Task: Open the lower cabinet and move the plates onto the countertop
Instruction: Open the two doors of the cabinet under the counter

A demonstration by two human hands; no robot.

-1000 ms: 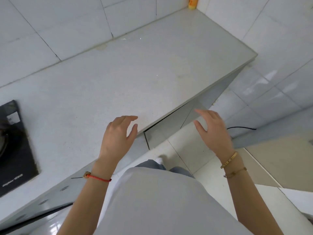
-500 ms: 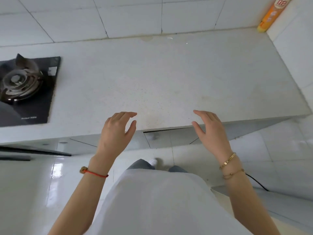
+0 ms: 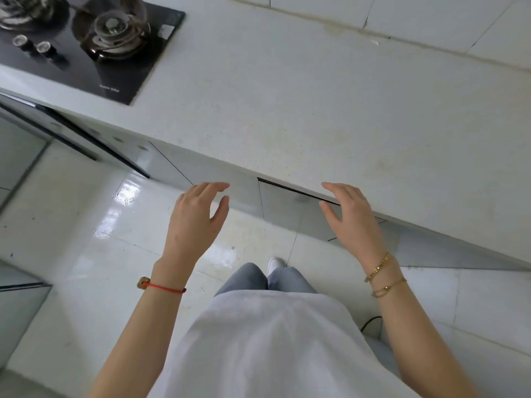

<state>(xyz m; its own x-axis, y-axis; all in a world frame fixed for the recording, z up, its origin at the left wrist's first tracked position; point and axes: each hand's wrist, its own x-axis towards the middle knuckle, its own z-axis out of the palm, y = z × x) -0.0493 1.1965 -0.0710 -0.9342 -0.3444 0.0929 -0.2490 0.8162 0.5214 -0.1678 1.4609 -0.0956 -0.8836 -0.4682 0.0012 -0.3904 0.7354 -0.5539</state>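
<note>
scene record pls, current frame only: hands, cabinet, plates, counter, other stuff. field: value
left hand: open, empty, raised in front of the cabinet fronts, touching nothing
right hand: open, empty, near the counter edge; contact unclear
cabinet door: below the counter edge, not swung open; dark gap along its top
plates: none in view
countertop: pale stone, bare around the hands
stove: black gas hob, far left of the counter
floor: glossy white tiles
task stage: cabinet not yet opened

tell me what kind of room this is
Most likely a home kitchen: a black glass gas hob is set into a pale speckled stone countertop, with grey lower cabinet doors beneath and white wall tiles behind.
</note>
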